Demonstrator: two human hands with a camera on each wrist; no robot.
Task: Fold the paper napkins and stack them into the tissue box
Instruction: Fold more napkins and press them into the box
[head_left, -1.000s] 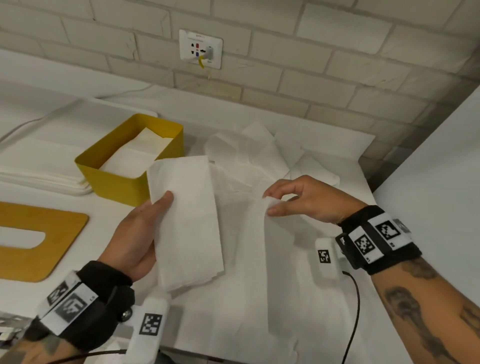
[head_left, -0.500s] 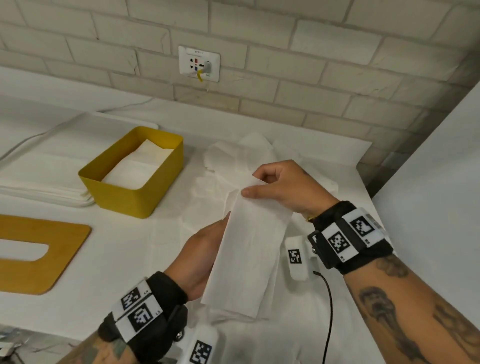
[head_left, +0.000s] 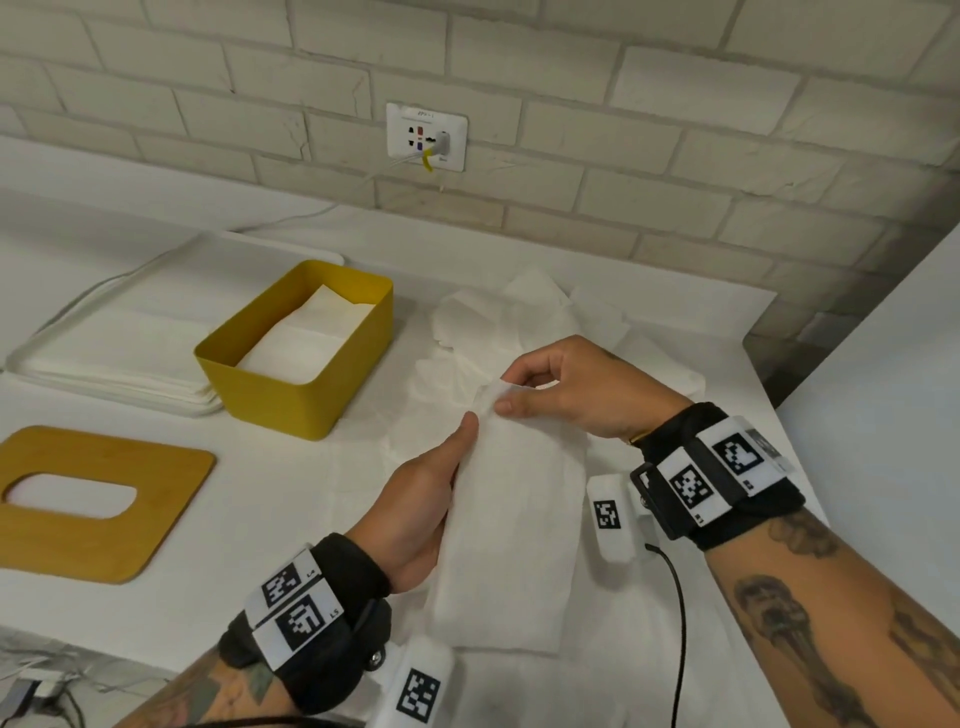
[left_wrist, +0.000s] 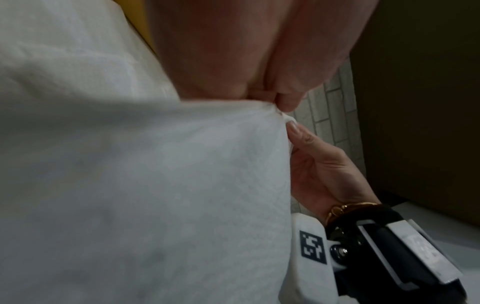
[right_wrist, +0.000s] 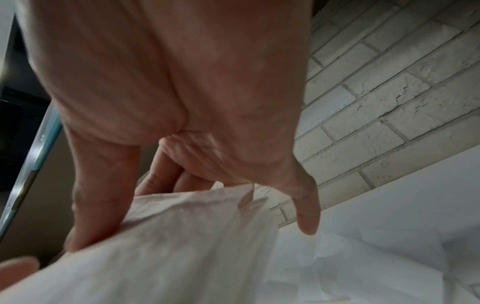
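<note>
A white, softly crinkled folded napkin (head_left: 511, 525) is held above the surface (head_left: 270, 499) as a long narrow strip. The left hand (head_left: 415, 512) grips its left edge; the right hand (head_left: 571, 389) pinches its top corner. The yellow tissue box (head_left: 291, 400), napkins inside, stands to the left.

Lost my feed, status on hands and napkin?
Left hand grips folded napkin; right hand pinches its top corner. Tissue box open, partly filled. Path clear.

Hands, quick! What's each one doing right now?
Left hand: holds the folded napkin along its side.
Right hand: pinches the napkin's top corner.
</note>
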